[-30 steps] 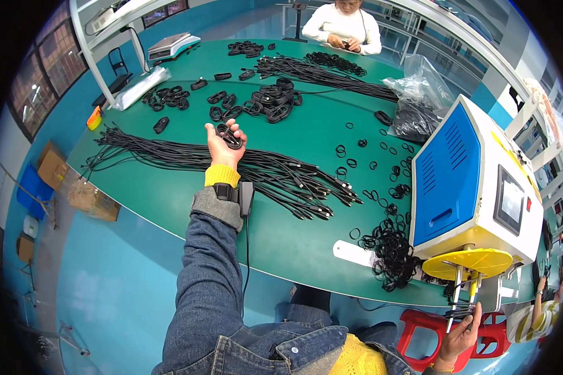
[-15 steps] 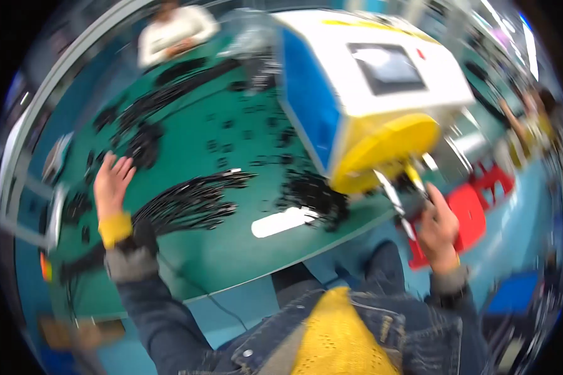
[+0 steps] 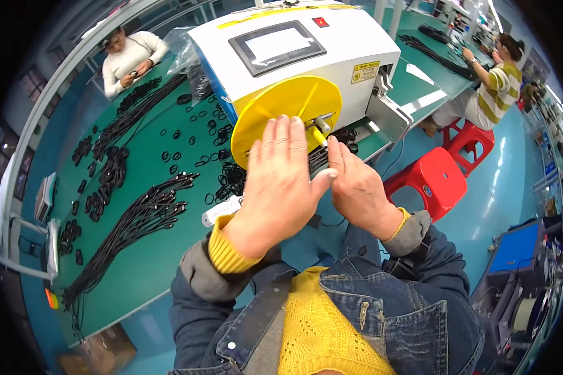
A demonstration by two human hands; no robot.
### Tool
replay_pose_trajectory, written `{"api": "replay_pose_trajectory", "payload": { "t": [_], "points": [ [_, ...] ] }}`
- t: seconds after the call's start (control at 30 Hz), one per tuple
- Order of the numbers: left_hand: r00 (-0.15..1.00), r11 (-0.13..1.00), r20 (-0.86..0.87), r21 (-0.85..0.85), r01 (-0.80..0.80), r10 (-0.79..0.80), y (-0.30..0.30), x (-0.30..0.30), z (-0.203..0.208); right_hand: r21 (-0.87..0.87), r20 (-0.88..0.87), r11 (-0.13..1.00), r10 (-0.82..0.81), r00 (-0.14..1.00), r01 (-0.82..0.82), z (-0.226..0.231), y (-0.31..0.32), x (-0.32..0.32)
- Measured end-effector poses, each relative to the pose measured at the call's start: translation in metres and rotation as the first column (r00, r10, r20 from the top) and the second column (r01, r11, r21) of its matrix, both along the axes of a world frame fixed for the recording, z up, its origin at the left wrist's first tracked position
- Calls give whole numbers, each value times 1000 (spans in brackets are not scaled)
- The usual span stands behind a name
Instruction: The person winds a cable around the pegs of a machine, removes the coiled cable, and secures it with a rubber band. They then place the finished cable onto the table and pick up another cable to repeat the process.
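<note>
My left hand (image 3: 281, 181) is held up flat, its fingers stretched out and close together, in front of the round yellow disc (image 3: 256, 115) of a white and blue machine (image 3: 350, 37). Beside it my right hand (image 3: 360, 190) has its fingers extended, with the tips near a yellow peg (image 3: 318, 135) on the disc. The left thumb meets the right hand's edge. Both palms face away, so whatever lies behind them is hidden. Dark strands show in the gap between the hands; I cannot tell whether they are touched.
A bundle of black cables (image 3: 128, 228) lies on the green table (image 3: 137, 275), with black rings (image 3: 175, 156) scattered beyond. A white strip (image 3: 219, 211) sits near my left wrist. Red stools (image 3: 428, 181) stand at right. One person (image 3: 128, 59) sits across, another (image 3: 500, 84) at far right.
My hands were wide apart, the left over the table and the right beside the machine. They have come together in front of the yellow disc. The view has turned toward the right.
</note>
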State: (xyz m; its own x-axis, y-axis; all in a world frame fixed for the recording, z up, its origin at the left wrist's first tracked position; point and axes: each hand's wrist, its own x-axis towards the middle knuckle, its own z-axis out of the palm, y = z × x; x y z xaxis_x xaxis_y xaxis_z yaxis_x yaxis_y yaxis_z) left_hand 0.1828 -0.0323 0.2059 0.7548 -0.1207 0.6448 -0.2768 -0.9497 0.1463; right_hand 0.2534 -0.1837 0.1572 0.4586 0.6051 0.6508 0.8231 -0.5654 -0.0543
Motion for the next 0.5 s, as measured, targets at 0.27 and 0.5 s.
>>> {"api": "replay_pose_trajectory", "payload": {
  "t": [0.27,0.5],
  "points": [
    [956,997,-284,21,-70,73,-16,20,-26,688,-579,705,677,454,-174,-30,-29,20],
    [897,958,-340,158,-240,281,-37,19,-17,732,-555,622,781,285,-279,-45,-26,64]
  ]
}}
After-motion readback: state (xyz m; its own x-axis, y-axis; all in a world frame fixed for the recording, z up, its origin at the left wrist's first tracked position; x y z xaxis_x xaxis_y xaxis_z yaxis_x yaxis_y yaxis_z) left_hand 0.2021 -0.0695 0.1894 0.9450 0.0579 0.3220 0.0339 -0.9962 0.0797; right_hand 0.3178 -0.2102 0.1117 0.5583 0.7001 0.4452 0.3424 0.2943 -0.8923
